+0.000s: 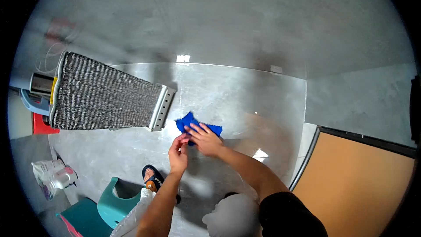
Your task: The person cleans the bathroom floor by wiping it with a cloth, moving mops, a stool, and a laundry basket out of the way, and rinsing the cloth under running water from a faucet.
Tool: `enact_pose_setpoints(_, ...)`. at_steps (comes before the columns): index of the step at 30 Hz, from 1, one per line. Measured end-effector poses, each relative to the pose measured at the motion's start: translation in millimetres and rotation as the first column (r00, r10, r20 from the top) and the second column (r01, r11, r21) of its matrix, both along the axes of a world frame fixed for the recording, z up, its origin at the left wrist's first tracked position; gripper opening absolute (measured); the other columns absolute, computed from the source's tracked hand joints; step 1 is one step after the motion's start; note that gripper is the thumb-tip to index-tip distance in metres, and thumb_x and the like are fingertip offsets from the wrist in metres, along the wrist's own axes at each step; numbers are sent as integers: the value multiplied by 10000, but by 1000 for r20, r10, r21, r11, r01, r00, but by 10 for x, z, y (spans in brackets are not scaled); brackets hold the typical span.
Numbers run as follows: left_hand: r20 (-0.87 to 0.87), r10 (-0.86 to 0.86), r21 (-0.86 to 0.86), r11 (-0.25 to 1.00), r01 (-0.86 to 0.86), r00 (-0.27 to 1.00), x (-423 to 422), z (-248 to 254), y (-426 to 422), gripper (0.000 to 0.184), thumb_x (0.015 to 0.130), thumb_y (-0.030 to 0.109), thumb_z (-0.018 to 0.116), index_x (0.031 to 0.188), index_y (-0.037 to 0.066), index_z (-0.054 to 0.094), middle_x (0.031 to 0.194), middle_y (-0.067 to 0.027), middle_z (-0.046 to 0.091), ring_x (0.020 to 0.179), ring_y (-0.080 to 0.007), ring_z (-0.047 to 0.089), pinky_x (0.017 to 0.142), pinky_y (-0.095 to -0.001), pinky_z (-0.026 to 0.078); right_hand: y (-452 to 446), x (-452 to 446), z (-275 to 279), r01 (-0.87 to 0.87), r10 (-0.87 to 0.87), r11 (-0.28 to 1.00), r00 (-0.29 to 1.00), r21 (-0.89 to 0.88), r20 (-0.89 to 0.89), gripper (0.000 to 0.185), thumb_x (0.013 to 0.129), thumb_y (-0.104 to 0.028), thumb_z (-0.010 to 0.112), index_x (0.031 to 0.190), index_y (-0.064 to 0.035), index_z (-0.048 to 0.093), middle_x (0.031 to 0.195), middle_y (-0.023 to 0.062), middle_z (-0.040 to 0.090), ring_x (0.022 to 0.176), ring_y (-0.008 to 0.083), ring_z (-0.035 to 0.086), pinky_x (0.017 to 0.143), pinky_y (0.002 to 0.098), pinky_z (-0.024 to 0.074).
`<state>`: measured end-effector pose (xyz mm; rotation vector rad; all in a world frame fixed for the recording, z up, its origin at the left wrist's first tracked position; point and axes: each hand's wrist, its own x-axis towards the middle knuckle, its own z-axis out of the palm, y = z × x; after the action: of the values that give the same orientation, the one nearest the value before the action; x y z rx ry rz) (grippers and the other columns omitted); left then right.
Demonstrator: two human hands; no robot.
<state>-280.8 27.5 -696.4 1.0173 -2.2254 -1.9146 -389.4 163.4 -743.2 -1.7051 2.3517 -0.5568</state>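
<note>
One blue cloth (188,119); beneath right hand (204,139)

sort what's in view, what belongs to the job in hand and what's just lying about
In the job:
- blue cloth, right hand spread on it
- left hand, close by

Apparently just lying about:
- teal stool
- speckled grey panel
- white bottle

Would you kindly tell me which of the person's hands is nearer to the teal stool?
The left hand: it is by the blue cloth's near edge, forward and right of the stool. The right hand lies over the cloth, farther right.
</note>
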Motion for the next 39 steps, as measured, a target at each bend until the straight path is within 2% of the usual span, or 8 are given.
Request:
enact_pose_setpoints(2, 11, -15, 0, 1000, 15, 1000, -42, -5, 30, 321, 934, -75, 448, 1223, 16, 556, 1042, -63, 655, 979, -141, 614, 851, -258, 484, 417, -232, -5, -145, 146, 989, 989, 29, -22, 530, 863, -230, 550, 1379, -134, 476, 1510, 88, 358, 1373, 268, 361, 1127, 451, 276)
enact_pose_setpoints(11, -29, -89, 36, 995, 90, 996, 28, -166, 216, 305, 945, -28, 481, 1233, 45, 550, 1047, -11, 641, 930, -88, 574, 787, -222, 440, 1723, -316, -72, 825, -763, 452, 555, 339, -333, 571, 885, -202, 501, 1424, -76, 364, 1453, 155, 399, 1351, 315, 358, 1098, 482, 279)
enact_pose_setpoints(19, 30, -107, 55, 993, 105, 994, 55, -120, 438, 296, 952, -42, 441, 1221, 3, 555, 1036, -72, 649, 987, -138, 599, 902, -265, 459, 1139, 255, -225, -28, 30, 998, 999, -62, 33, 470, 901, -254, 503, 1345, -101, 473, 1469, 170, 371, 1380, 330, 308, 1125, 514, 236)
enact_pose_setpoints(23, 20, -114, 53, 992, 113, 993, -36, -106, 509, 303, 954, -43, 437, 1231, 3, 552, 1041, -70, 650, 992, -138, 599, 907, -269, 461, 2163, -253, 51, 818, -828, 526, 555, 231, -81, 562, 923, -191, 471, 1465, -112, 347, 1516, 178, 306, 1415, 369, 234, 1141, 547, 146)
enact_pose_setpoints(26, 22, -137, 72, 988, 135, 990, -128, -78, 582, 309, 952, -48, 434, 1234, 2, 551, 1053, -73, 651, 1004, -148, 603, 919, -274, 460, 2061, 223, -44, 862, -912, 287, 379, 418, -157, 611, 924, -222, 480, 1485, -78, 288, 1544, 186, 236, 1422, 355, 222, 1146, 533, 143)
enact_pose_setpoints(28, 16, -142, 86, 986, 140, 990, -160, -31, 629, 312, 951, -49, 433, 1234, 5, 553, 1052, -73, 652, 1005, -149, 604, 924, -273, 458, 1498, 596, -96, 514, -645, 614, 764, 599, 6, 592, 900, -221, 505, 1452, -71, 351, 1532, 181, 266, 1417, 333, 241, 1148, 520, 169)
enact_pose_setpoints(30, -18, -124, 83, 989, 125, 992, -91, -62, 603, 321, 948, -55, 438, 1238, 16, 554, 1044, -73, 657, 1001, -146, 606, 928, -274, 456, 1151, 741, 114, 260, -265, 964, 959, 61, 102, 557, 840, -244, 544, 1365, -80, 457, 1487, 159, 353, 1358, 328, 345, 1114, 536, 239)
enact_pose_setpoints(39, 93, 116, -7, 993, -116, 989, 341, -5, 15, 287, 969, 20, 472, 1235, 89, 554, 1056, 6, 639, 955, -85, 576, 773, -236, 450, 63, -561, -101, 448, -441, 880, 894, 156, -75, 656, 865, -155, 501, 1484, -79, 298, 1546, 148, 269, 1431, 293, 235, 1159, 464, 180)
